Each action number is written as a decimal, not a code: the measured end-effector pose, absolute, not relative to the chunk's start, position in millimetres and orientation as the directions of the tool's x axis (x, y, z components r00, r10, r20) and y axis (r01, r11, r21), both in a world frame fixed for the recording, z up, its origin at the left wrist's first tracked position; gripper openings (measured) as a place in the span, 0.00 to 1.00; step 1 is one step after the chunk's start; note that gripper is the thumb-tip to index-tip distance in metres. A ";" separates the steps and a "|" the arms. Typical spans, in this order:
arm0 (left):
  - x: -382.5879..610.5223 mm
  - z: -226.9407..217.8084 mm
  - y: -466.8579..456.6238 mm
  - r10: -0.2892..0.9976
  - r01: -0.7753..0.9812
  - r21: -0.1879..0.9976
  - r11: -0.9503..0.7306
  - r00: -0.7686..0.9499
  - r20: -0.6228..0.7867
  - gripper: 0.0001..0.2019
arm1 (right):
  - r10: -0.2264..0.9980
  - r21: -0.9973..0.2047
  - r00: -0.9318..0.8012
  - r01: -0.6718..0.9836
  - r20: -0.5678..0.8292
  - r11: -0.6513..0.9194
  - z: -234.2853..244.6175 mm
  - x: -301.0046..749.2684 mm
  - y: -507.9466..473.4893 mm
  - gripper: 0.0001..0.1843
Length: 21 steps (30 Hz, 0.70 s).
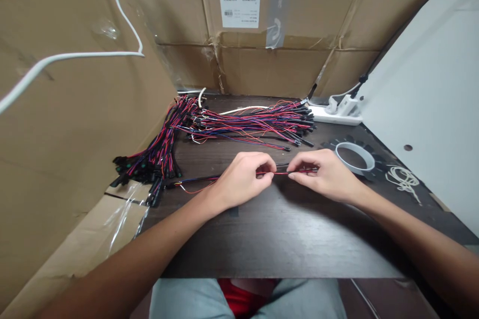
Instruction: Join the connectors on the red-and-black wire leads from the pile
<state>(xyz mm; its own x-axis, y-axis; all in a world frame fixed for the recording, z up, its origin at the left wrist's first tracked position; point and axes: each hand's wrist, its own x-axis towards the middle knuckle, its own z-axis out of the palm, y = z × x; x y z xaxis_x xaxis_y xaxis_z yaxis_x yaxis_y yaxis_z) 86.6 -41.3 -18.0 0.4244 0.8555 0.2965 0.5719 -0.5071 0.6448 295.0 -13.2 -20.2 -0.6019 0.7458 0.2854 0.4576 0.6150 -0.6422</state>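
Observation:
My left hand (245, 178) and my right hand (324, 174) both pinch one thin red and black wire lead (281, 172), stretched level between them just above the dark table (269, 239). The lead's loose end (194, 182) trails left across the table toward a heap of leads. A large bundle of red, blue and black wire leads (254, 124) lies behind the hands. A second bundle with black connectors (149, 164) lies at the left edge.
Cardboard boxes (75, 134) wall in the left and the back. A white power strip (337, 113) sits at the back right. A white tape ring (355, 157) and a coil of white cord (402, 178) lie at right, beside a white panel (430, 109).

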 end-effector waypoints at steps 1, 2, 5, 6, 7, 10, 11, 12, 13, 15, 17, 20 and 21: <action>87.4 -17.0 -41.2 0.869 0.553 0.682 -0.478 0.409 0.278 0.06 | 0.741 -0.638 -0.606 0.455 0.290 0.622 -20.2 295.0 -13.3 0.04; 88.1 -16.1 -41.1 0.879 0.538 0.710 -0.454 0.399 0.260 0.06 | 0.735 -0.634 -0.610 0.451 0.294 0.628 -20.2 294.9 -13.4 0.04; 89.4 -14.6 -41.1 0.897 0.513 0.762 -0.396 0.393 0.202 0.05 | 0.720 -0.625 -0.623 0.439 0.305 0.645 -20.1 294.8 -13.9 0.04; 89.6 -14.5 -41.2 0.903 0.508 0.776 -0.374 0.391 0.179 0.05 | 0.714 -0.622 -0.628 0.434 0.310 0.652 -20.1 294.7 -14.0 0.05; 89.8 -14.5 -41.3 0.909 0.501 0.793 -0.348 0.389 0.153 0.05 | 0.709 -0.619 -0.631 0.429 0.315 0.658 -20.1 294.6 -14.1 0.05; 90.4 -15.1 -41.7 0.926 0.471 0.842 -0.262 0.367 0.083 0.05 | 0.695 -0.612 -0.641 0.417 0.327 0.672 -20.3 294.2 -14.4 0.05; 90.6 -15.4 -41.7 0.931 0.464 0.852 -0.241 0.360 0.068 0.05 | 0.692 -0.610 -0.643 0.415 0.329 0.675 -20.4 294.0 -14.6 0.05; 90.8 -15.7 -41.6 0.933 0.459 0.859 -0.228 0.355 0.058 0.05 | 0.690 -0.610 -0.643 0.412 0.331 0.677 -20.6 293.9 -14.8 0.05; 90.9 -15.9 -41.4 0.935 0.458 0.861 -0.221 0.351 0.053 0.05 | 0.689 -0.611 -0.644 0.410 0.331 0.677 -20.9 293.7 -15.0 0.05; 90.7 -16.2 -40.9 0.935 0.466 0.857 -0.221 0.351 0.051 0.05 | 0.687 -0.615 -0.649 0.406 0.327 0.676 -21.4 293.3 -15.4 0.04; 90.1 -16.0 -40.4 0.931 0.478 0.847 -0.233 0.362 0.052 0.05 | 0.690 -0.622 -0.652 0.407 0.315 0.669 -21.4 293.0 -15.4 0.04; 88.5 -14.7 -40.1 0.923 0.509 0.826 -0.240 0.383 0.033 0.05 | 0.698 -0.639 -0.662 0.419 0.271 0.645 -19.8 293.6 -14.4 0.05; 87.9 -14.2 -40.2 0.921 0.521 0.820 -0.235 0.389 0.017 0.05 | 0.699 -0.645 -0.670 0.423 0.251 0.636 -18.8 294.0 -13.8 0.05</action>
